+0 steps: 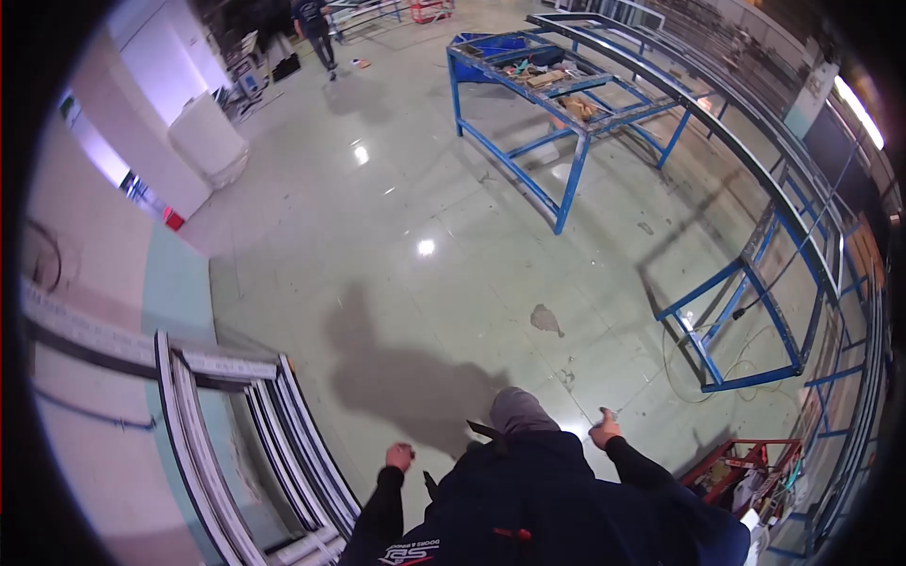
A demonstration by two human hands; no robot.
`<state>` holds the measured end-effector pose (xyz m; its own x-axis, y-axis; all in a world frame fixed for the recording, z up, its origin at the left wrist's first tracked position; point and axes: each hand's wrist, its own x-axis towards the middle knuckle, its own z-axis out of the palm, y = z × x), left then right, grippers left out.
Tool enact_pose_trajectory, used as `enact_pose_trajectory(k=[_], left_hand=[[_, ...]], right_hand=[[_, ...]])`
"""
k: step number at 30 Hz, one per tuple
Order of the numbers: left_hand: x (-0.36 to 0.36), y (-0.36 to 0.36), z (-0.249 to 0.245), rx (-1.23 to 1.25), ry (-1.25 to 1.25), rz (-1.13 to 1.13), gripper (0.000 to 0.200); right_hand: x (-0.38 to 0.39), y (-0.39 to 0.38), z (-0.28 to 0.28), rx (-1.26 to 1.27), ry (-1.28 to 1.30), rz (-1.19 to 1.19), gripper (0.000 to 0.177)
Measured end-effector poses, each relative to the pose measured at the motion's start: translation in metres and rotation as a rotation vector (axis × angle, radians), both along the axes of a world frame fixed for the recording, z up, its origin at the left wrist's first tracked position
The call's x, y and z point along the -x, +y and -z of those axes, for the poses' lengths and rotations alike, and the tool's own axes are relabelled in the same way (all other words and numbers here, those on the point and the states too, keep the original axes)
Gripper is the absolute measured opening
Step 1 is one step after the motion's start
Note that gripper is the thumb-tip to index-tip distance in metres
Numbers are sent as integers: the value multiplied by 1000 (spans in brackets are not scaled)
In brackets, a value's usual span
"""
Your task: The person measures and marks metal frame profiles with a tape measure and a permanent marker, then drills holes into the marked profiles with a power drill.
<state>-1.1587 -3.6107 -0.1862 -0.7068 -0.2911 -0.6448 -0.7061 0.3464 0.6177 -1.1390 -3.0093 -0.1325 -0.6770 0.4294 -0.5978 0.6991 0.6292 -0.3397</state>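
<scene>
My left hand (400, 457) is low in the view, left of my dark jacket, with its fingers curled in; a small dark spot shows at the fingertips, too small to make out. On the other side, my right hand (604, 429) hangs over the floor with thumb and fingers apart and nothing visible in it. Several window frames (193, 443) lean at the lower left, beside my left arm. A red metal stand (731, 467) holding assorted items is near my right arm.
A blue metal workbench (576, 179) with tools and scraps stands ahead. Long frame profiles (746, 156) rest on blue supports (755, 382) at the right, with a cable on the floor. Another person (314, 28) is at the far top left. A wall (104, 255) runs along the left.
</scene>
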Motion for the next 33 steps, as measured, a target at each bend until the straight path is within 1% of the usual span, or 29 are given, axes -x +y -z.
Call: enact_pose_trajectory(k=[1,2,4,5,6,7,8,9,10,11,12,13,14,16,18,20,21,22,23,24,25,26,27,28,29,30,31,32,33], left_hand=[[81,-27,1,35,57,41,23],[161,-46,-10,77,139,29,21],[306,-74,-30,115,288,-47,20],[370,-74,-47,-27,338,-227,23],[425,-74,-66,-172,384,-405,27],[460,-70,-80,-238,358,-480,31],[491,-65,-91,-302,327,-555,35],[529,-57,-99,-371,300,-630,39],[543,-56,-83,-342,232,-576,47],[549,-70,-44,-321,108,-409,45],[550,-56,-48,-203,-20,-322,43],[553,-45,-55,-205,-128,-241,39],[556,-42,-47,-176,-201,-115,40],[571,-43,-25,-26,-286,220,42],[610,-49,-7,76,-328,428,44],[677,-67,4,132,-352,507,47],[718,-80,7,155,-353,533,49],[767,-95,9,174,-343,549,51],[821,-110,9,191,-327,562,53],[884,-126,8,213,-292,566,54],[959,-145,3,223,-249,554,56],[1041,-161,-5,194,-221,449,58],[1124,-171,-26,111,-206,273,60],[1209,-188,-25,-78,-149,13,56],[1296,-198,-34,-73,-50,-76,52],[1382,-211,-44,-101,60,-82,51],[1464,-213,-66,-99,154,-131,50],[1542,-216,-79,-88,232,-150,49],[1616,-220,-87,-103,290,-162,47]], right_hand=[[21,4,31,25,65,82,76],[46,5,60,45,133,160,78],[96,0,120,1,85,271,77],[129,-4,134,-22,56,324,77],[179,-22,98,135,-113,440,79],[224,-31,101,161,-121,321,77],[259,-36,118,188,-131,204,76],[311,-48,97,129,-170,75,74],[381,-59,78,64,-206,-59,72],[447,-70,66,82,-177,-132,68],[519,-84,54,93,-146,-172,66],[595,-97,48,35,-62,-344,62],[666,-117,25,124,53,-246,58],[814,-155,-32,168,276,-324,53],[948,-183,-66,336,304,-244,50],[1057,-199,-70,309,424,-190,50],[1095,-209,-58,312,470,-107,47],[1126,-209,-36,314,511,-37,43],[1157,-206,-20,316,556,19,40],[1175,-205,-9,213,418,-54,42],[1188,-208,-13,101,339,-160,46],[1197,-210,-18,141,206,-201,48],[1202,-208,-3,118,123,-281,49],[1207,-206,7,95,27,-295,50],[1211,-204,20,76,15,-273,51],[1220,-202,38,84,-72,-178,47],[1238,-201,50,103,-267,-123,48],[1252,-200,74,93,-331,-46,46],[1277,-206,76,137,-231,11,45]])
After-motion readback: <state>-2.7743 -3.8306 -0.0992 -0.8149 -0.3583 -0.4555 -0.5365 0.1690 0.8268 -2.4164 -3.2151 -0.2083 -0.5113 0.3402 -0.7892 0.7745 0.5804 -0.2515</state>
